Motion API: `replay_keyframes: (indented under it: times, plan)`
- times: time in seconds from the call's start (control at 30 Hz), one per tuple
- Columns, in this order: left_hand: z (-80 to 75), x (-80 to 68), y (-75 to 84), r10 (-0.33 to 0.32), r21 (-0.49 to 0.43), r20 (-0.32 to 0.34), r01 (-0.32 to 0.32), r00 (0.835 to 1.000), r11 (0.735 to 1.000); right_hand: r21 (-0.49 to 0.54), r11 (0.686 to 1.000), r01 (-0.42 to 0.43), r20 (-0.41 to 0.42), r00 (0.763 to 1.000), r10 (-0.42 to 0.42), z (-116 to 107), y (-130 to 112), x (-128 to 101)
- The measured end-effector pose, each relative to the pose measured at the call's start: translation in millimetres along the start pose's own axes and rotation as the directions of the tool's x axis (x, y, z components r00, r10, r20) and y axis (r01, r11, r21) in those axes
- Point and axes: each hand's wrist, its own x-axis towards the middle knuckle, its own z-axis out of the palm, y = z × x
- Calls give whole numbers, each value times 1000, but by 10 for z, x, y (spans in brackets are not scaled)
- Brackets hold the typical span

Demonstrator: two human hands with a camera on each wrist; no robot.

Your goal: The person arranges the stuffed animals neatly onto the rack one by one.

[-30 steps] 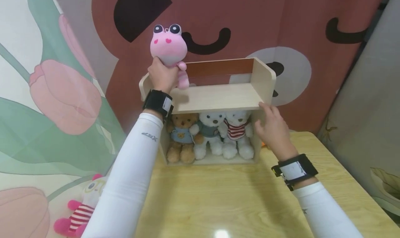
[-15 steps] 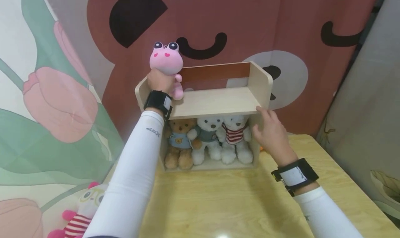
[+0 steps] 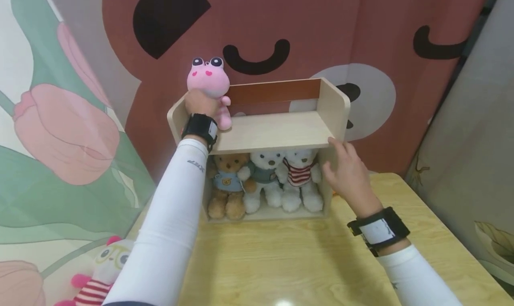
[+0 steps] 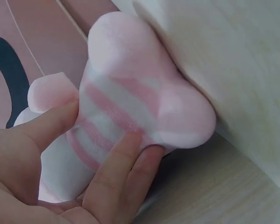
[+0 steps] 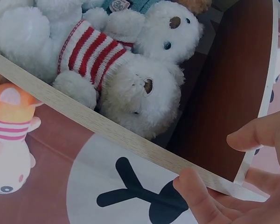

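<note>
A pink frog plush (image 3: 209, 78) with big eyes stands at the left end of the wooden shelf's (image 3: 277, 130) upper board. My left hand (image 3: 201, 104) grips its body, thumb on one side and fingers over the striped belly (image 4: 114, 116). The plush's feet (image 4: 189, 114) touch the pale board in the left wrist view. My right hand (image 3: 349, 174) touches the shelf's right front edge with loosely extended fingers, thumb apart. Below sit a brown bear (image 3: 229, 185), a white bear in a green top (image 3: 265, 181) and a white bear in red stripes (image 3: 299, 179).
The shelf stands on a wood-grain table (image 3: 261, 261) before a printed curtain (image 3: 257, 29). A striped plush with yellow glasses (image 3: 100, 270) lies at lower left, partly behind my left sleeve. An orange and white plush (image 5: 11, 135) is outside the shelf's right side.
My left hand has lowered the frog plush onto the left end of the upper board. My right hand stays at the shelf's right edge.
</note>
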Motion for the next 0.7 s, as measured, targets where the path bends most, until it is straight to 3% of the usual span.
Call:
replay_keyframes:
  times: [0.13, 0.33, 0.47, 0.53, 0.63, 0.7]
  plan:
    - [-33, 41, -25, 19, 24, 8, -19, 1000, 1000, 6, 1000, 1, -4, 1000, -1, 2, -36, -10]
    - [-122, 100, -60, -27, 56, 81, 23, 996, 998, 21, 999, 39, -14, 999, -38, 21, -68, -1]
    - [-175, 147, -70, 3, 164, 115, -22, 993, 986, 27, 997, 70, -16, 997, -69, -12, -36, 47]
    - [-205, 116, -51, 36, 192, 134, -62, 990, 979, 38, 996, 80, -8, 997, -80, -34, 9, 68]
    - [-272, 42, -28, 36, 176, 185, -69, 982, 982, 73, 991, 112, 10, 994, -113, -30, 98, 96]
    - [-301, -2, -19, 1, 141, 219, -33, 976, 989, 106, 985, 140, 8, 990, -141, -13, 175, 86]
